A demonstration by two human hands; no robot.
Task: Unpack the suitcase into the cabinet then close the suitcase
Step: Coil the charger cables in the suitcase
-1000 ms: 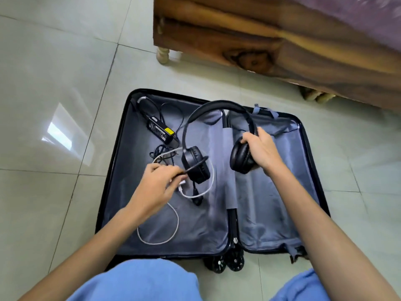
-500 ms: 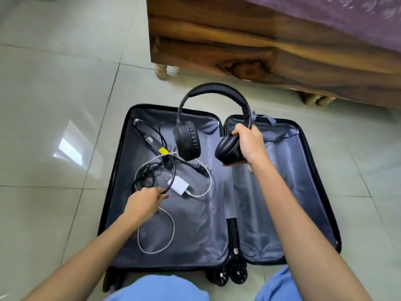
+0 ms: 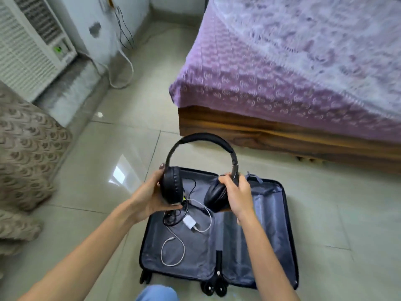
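Black over-ear headphones (image 3: pixel 201 142) are held up above the open suitcase (image 3: pixel 269 242), which lies flat on the tiled floor with its grey lining showing. My left hand (image 3: pixel 149 198) grips the left ear cup and my right hand (image 3: pixel 237 194) grips the right ear cup. Inside the suitcase's left half lie a white charger with its white cable (image 3: pixel 191 223) and a tangle of black cable (image 3: pixel 173 218). The right half holds nothing that I can see.
A wooden bed with a purple cover (image 3: pixel 293 83) stands close behind the suitcase on the right. A white air cooler (image 3: pixel 30 46) and a patterned beige cloth (image 3: pixel 23 153) are at the left. Loose wall cables (image 3: pixel 123 68) hang at the back.
The headphones have been lifted higher. My left hand left the cables and took hold of the left ear cup. The view has tilted up, showing the bed and the room.
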